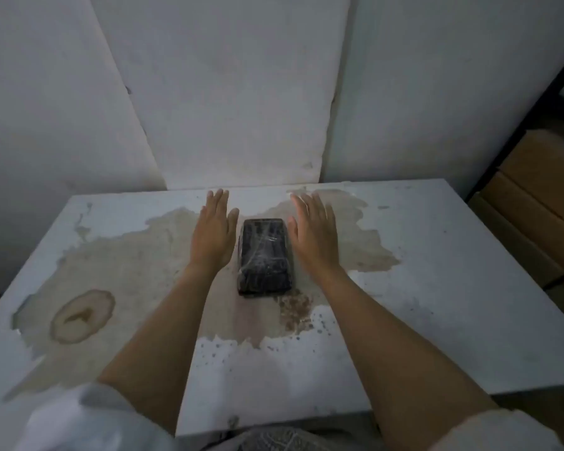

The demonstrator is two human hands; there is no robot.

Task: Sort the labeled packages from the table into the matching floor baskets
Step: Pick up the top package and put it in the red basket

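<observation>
A black package (264,257) wrapped in shiny plastic lies flat near the middle of the worn white table (437,255). No label shows on its upper face. My left hand (213,232) lies palm down just left of the package, fingers straight and pointing away from me. My right hand (313,236) is stretched out the same way just right of it. Both hands flank the package closely, and neither one grips it. No floor basket is in view.
White panels (225,92) lean against the wall right behind the table's far edge. Stacked cardboard boxes (534,196) and a dark frame stand to the right of the table. Large patches of the tabletop's paint are peeled and stained.
</observation>
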